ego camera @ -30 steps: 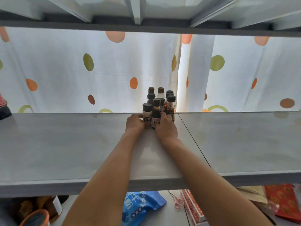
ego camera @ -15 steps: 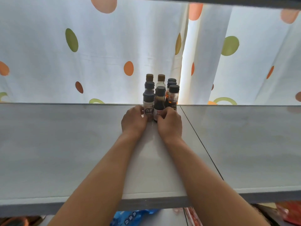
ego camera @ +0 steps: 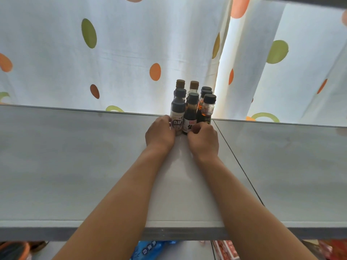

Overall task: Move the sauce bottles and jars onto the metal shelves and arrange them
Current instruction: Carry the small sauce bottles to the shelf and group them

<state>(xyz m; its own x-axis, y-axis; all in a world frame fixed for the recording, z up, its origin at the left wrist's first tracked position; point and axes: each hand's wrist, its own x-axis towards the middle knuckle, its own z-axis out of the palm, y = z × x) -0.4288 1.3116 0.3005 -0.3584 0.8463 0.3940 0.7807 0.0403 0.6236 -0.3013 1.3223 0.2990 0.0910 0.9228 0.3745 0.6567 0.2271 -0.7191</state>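
A tight cluster of sauce bottles (ego camera: 193,106) stands at the far edge of the metal shelf (ego camera: 75,166), probably packed close to save room. The left hand (ego camera: 160,132) curls round the white-labelled bottle (ego camera: 177,117); the right hand (ego camera: 203,140) pinches the dark bottle (ego camera: 190,114) beside it, seemingly straightening them. A dotted curtain (ego camera: 122,49) hangs behind.

This looks like a home storage corner rather than a shop or lab. A white curtain (ego camera: 131,53) with orange, green and brown dots hangs behind a plain grey metal shelf (ego camera: 75,166), daylight glowing through its gap. On the shelf stands a small cluster of condiment bottles (ego camera: 191,107) — household sizes. Below its front edge lie a blue packet (ego camera: 150,249) and red packaging (ego camera: 225,250) — ordinary domestic clutter.
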